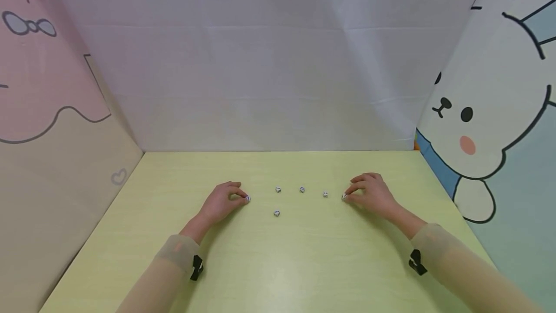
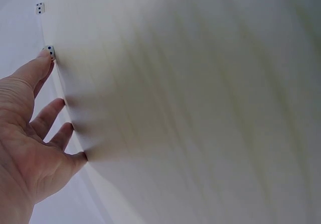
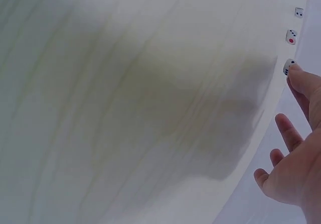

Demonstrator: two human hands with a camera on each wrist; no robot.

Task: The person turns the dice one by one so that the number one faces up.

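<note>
My left hand [image 1: 222, 202] pinches a small white die [image 1: 247, 198] between thumb and index finger, low over the table. In the left wrist view its other fingertips [image 2: 65, 126] reach down to the tabletop. Across from it, my right hand [image 1: 370, 195] pinches another white die [image 1: 344, 196] with thumb and finger; dark pips show on this die in the right wrist view. Between the hands lie several loose dice: one die [image 1: 278, 189] towards the back, a second die [image 1: 301, 189] beside it, a third die [image 1: 325, 194] near the right hand, and one die [image 1: 276, 213] closer to me.
The pale yellow table [image 1: 278, 269] ends at a white cloth backdrop [image 1: 260, 86]. A pink and cream printed panel [image 1: 48, 91] stands along the left edge, and a rabbit-printed panel [image 1: 499, 124] along the right. Both sleeves carry a dark strap at the wrist.
</note>
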